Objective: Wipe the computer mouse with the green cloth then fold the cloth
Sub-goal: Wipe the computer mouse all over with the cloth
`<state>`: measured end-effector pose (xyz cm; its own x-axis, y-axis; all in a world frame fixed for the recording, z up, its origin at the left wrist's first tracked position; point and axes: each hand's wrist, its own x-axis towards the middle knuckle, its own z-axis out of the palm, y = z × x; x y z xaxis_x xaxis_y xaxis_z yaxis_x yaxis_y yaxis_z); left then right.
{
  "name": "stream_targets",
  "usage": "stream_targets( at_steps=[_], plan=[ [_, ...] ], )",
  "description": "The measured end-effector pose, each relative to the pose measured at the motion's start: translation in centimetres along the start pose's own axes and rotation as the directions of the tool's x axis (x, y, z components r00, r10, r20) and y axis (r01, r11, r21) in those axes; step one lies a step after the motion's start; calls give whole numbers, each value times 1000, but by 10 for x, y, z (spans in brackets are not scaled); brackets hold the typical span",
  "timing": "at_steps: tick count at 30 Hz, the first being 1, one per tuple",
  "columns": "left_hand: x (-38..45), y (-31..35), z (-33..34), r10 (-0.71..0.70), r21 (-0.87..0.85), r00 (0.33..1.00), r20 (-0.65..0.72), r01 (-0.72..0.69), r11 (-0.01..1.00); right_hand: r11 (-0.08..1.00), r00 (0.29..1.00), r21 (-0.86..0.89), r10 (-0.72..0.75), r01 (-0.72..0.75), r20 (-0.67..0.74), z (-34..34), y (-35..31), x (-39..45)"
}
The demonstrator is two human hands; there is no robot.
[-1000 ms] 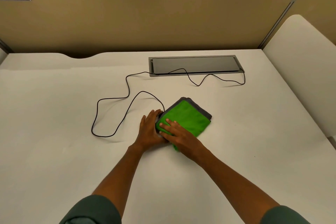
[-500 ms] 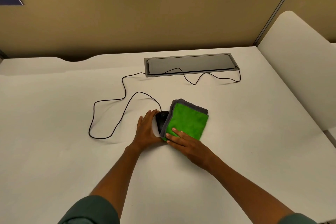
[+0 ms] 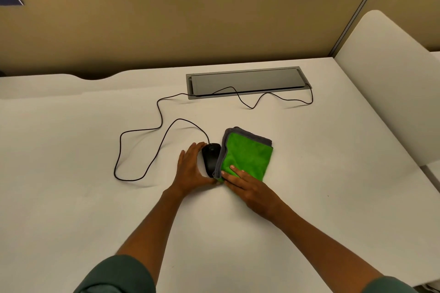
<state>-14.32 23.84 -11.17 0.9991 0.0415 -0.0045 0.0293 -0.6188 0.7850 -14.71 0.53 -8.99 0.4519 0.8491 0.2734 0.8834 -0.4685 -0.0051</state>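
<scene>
Head view: mouse (image 3: 210, 157) between left grip (image 3: 190, 169) and cloth (image 3: 246, 156).

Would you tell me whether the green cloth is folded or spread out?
Folded: the cloth lies as a compact rectangle with stacked grey edges, beside the mouse.

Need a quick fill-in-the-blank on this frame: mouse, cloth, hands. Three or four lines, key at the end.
1. The left hand rests against the black ____ .
2. The right hand presses on the near corner of the ____ cloth.
3. The mouse lies to the ____ of the cloth, touching its grey edge.
4. The mouse's black cable runs back to the grey ____ set in the desk.

Missing words: mouse; green; left; hatch
</scene>
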Motion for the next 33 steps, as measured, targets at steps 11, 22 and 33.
stream_targets(
  at_steps=[11, 22, 33],
  plan=[
    [0, 3, -1, -18, 12, 1000, -10, 18, 1000, 965, 984, 206, 143, -162, 104, -7, 13, 10],
    [-1, 8, -6, -27, 15, 999, 28, 27, 1000, 866, 897, 252, 386, -432, 214, 5, 37, 58],
    [0, 5, -1, -4, 70, 1000, 19, 3, 998, 974, 993, 198, 113, -105, -30, 1, 1, 59]
  ],
)
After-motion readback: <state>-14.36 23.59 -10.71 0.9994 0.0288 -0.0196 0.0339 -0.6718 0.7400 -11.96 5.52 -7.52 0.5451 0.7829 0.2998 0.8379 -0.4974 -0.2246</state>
